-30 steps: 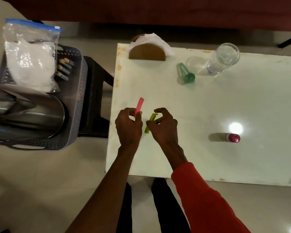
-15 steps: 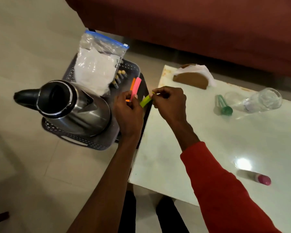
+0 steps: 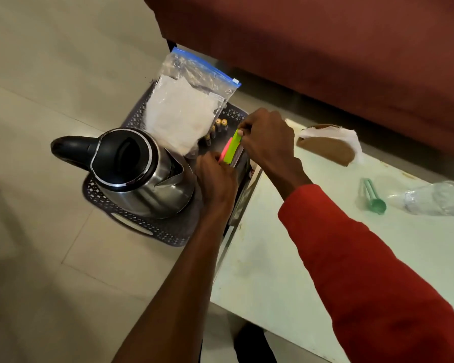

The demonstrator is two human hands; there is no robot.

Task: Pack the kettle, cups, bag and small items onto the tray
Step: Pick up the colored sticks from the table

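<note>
White table (image 3: 286, 271) beside tiled floor (image 3: 50, 61)

A home living room: a dark red sofa (image 3: 325, 48) stands behind a low white counter (image 3: 312, 258), with pale tiled floor (image 3: 50, 74) all around. A steel electric kettle (image 3: 139, 174) and a wooden napkin holder (image 3: 328, 150) are household items.

Both arms extended forward-left, hands close together. Left forearm bare; left hand (image 3: 215, 176) knuckles up, fingers curled, pinching lower end of strips. Right arm in red sleeve, wrist bent; right hand (image 3: 266, 137) above left, fingertips pinching upper end of strips. Hands nearly touching.
</note>
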